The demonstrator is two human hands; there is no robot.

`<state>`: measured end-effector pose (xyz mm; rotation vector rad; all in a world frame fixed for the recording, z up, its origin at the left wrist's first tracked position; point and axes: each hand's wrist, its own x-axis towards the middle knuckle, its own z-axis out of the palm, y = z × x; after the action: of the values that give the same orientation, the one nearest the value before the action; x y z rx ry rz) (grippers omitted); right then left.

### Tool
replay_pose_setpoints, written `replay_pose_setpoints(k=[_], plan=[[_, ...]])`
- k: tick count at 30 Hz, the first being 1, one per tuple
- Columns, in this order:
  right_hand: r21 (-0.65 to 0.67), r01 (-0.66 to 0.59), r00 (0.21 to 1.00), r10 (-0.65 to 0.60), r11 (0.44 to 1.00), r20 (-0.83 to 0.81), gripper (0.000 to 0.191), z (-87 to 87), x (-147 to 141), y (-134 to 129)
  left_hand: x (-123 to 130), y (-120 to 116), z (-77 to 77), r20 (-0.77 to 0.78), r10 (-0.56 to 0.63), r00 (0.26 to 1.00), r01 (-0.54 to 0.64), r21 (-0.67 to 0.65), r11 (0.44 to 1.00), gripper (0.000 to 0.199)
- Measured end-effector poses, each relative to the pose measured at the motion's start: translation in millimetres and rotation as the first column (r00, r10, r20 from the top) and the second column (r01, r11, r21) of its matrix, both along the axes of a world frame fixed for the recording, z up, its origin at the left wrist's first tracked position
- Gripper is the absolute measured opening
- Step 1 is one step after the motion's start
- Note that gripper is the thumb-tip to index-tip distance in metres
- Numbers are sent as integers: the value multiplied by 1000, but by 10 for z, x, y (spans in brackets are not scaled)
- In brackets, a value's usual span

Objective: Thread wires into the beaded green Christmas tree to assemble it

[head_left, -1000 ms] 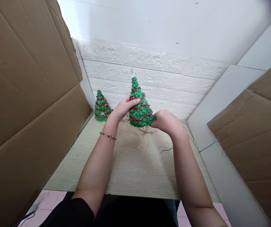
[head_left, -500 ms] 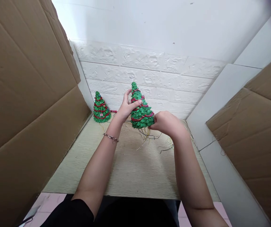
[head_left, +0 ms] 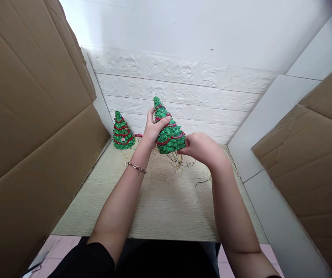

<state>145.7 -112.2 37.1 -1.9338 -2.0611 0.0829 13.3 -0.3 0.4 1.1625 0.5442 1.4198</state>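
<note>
White wall [head_left: 171,31], brick relief along its lower part: 1, at 12 o'clock.

Cardboard panels: 2; one at 9 o'clock [head_left: 38,108], one at 4 o'clock [head_left: 322,166].

Tabletop [head_left: 171,216], pale, streaked: 1, spreading toward 6 o'clock.

Decorated tree, in hand [head_left: 170,137]: 1, green, glittered, with red garland; at the dial's centre, tilted, tip toward 11 o'clock.

Decorated tree, standing [head_left: 122,131]: 1, green, with red garland; upright on the tabletop, at 9 o'clock from the first and apart from it.

Hands: 2, both bare. Left hand [head_left: 152,132]: wrapped round the held tree's 9 o'clock side, thumb across the front. Right hand [head_left: 199,146]: narrow, fingers curled on the same tree's lower rim at 4 o'clock, thumb underneath.

Wires [head_left: 178,160], thin, yellow, white and black: several, too tangled to count; most beneath the held tree at 6 o'clock, others near 4 o'clock.

Chain bracelet [head_left: 137,168]: 1, on the left wrist, 7 o'clock.

Red strip [head_left: 138,135]: 1, beside the standing tree at its 3 o'clock; nature unclear.
</note>
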Motion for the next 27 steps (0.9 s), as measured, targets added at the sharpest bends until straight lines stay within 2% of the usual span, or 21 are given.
replay_pose_setpoints(k=[2, 4, 8, 11, 13, 14, 16, 20, 24, 27], plan=[[8, -45, 994, 46, 999, -97, 35, 11, 53, 26, 0, 39, -14, 28, -19, 999, 21, -63, 998, 66], [-4, -80, 978, 78, 997, -193, 35, 14, 124, 49, -3, 86, -49, 29, -86, 996, 90, -142, 986, 54], [-51, -113, 938, 90, 992, -334, 18, -13, 336, 101, -5, 162, -147, 52, -204, 978, 211, -260, 942, 50], [-161, -201, 870, 100, 966, -484, 19, -97, 551, 194, -8, 192, -195, 68, -240, 968, 249, -289, 924, 50], [-275, -213, 846, 36, 938, -532, 16, -206, 705, 297, -16, 199, -202, 75, -241, 968, 253, -291, 923, 48], [-318, -142, 866, -38, 937, -499, 16, -277, 785, 358, -21, 199, -200, 75, -240, 968, 251, -289, 924, 48], [-341, 152, 922, -257, 928, -291, 22, -446, 949, 480, -31, 196, -186, 76, -233, 970, 245, -283, 927, 50], [-310, 455, 860, -503, 835, -91, 36, -818, 1275, 638, -43, 197, -164, 102, -187, 977, 209, -293, 933, 55], [-298, 602, 777, -629, 741, 5, 43, -1120, 1488, 635, -42, 231, -189, 132, -157, 979, 191, -304, 933, 55], [-308, 669, 719, -694, 676, 37, 40, -1267, 1536, 607, -43, 258, -224, 168, -146, 975, 192, -309, 931, 53]])
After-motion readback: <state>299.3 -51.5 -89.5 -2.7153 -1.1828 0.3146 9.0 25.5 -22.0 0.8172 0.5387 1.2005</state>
